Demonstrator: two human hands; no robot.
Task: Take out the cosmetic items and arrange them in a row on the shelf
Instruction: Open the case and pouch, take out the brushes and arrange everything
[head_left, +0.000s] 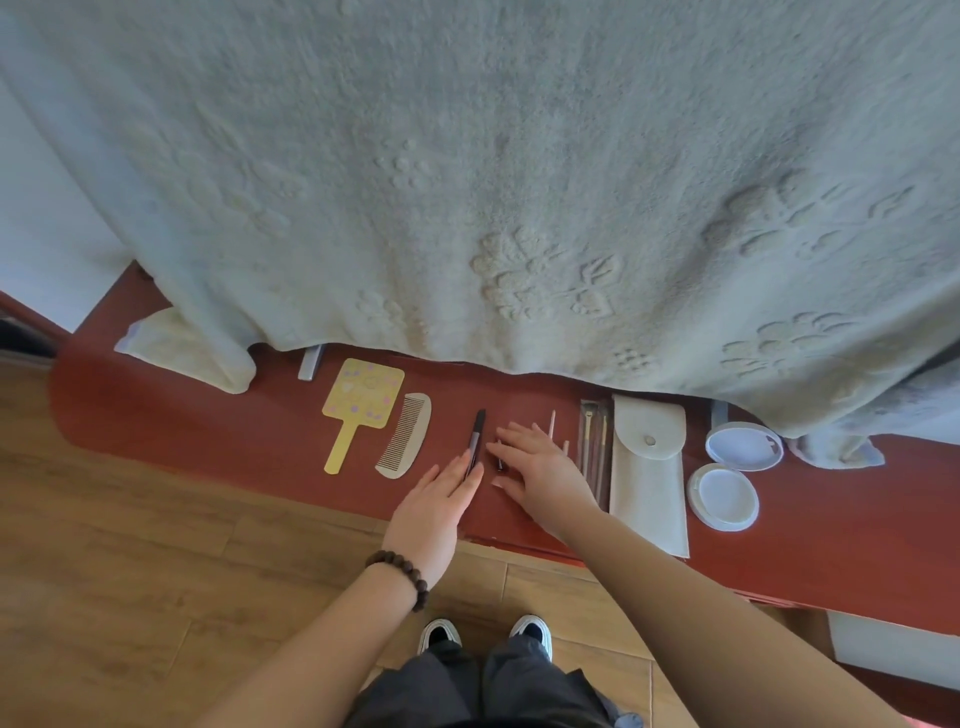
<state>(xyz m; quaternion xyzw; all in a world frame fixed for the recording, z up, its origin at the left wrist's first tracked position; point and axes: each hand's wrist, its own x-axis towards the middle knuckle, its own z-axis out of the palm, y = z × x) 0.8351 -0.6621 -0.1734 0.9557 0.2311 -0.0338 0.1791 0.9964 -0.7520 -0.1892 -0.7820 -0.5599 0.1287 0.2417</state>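
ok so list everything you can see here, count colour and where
mirror: 1, yellow, left end of row on shelf
comb: 1, beige, right of mirror
pen: 1, dark, under left fingertips
sticks: about 2, pale pink, beyond right hand
brushes: several, brown handles, left of pouch
pouch: 1, cream, right of brushes
compact: 1, white, open, right end
shelf: 1, red-brown
blanket: 1, pale, hanging behind shelf
bracelet: 1, brown beads, left wrist
left hand: flat, touching pen
right hand: flat on shelf
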